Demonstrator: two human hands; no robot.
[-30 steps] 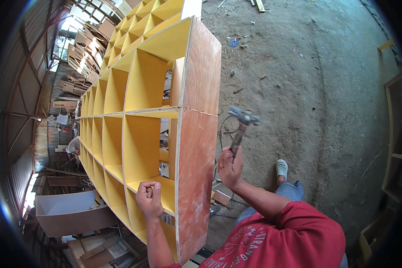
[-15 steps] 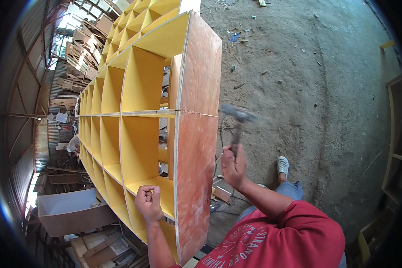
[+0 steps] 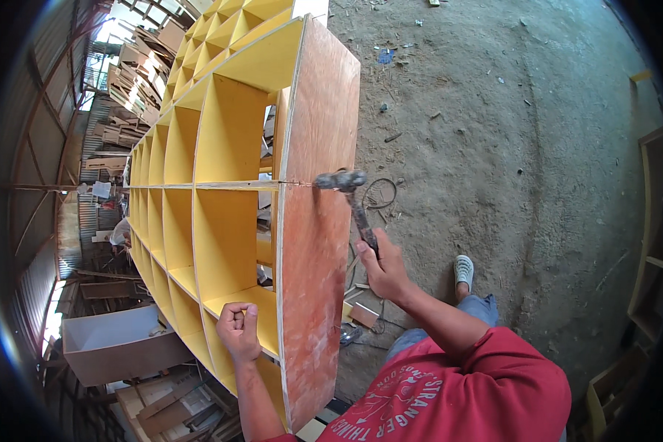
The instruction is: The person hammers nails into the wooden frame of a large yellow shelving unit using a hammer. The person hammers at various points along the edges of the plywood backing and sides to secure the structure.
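Observation:
A big wooden shelf unit [image 3: 313,250], with yellow cubbyholes and a reddish-brown end panel, stands before me. My right hand [image 3: 385,269] is wrapped round the handle of a ball-peen hammer [image 3: 356,205]. The hammer's head is at the end panel, by the seam level with a horizontal shelf board; whether it touches the wood I cannot tell. My left hand [image 3: 240,333] is closed, thumb up, in front of a lower cubbyhole near the end panel. Whatever its curled fingers may hold is hidden.
An open brown box [image 3: 125,357] with a pale inside lies at the lower left. Stacked wood scraps [image 3: 136,81] fill the far left. A looped cable [image 3: 380,193] and small offcuts [image 3: 363,315] lie on the dirt floor [image 3: 464,162] right of the unit.
The hammer has swung left, from beside the end panel to the seam. My right hand has moved slightly down. My left hand stays closed at the cubbyhole, and the view has shifted a little.

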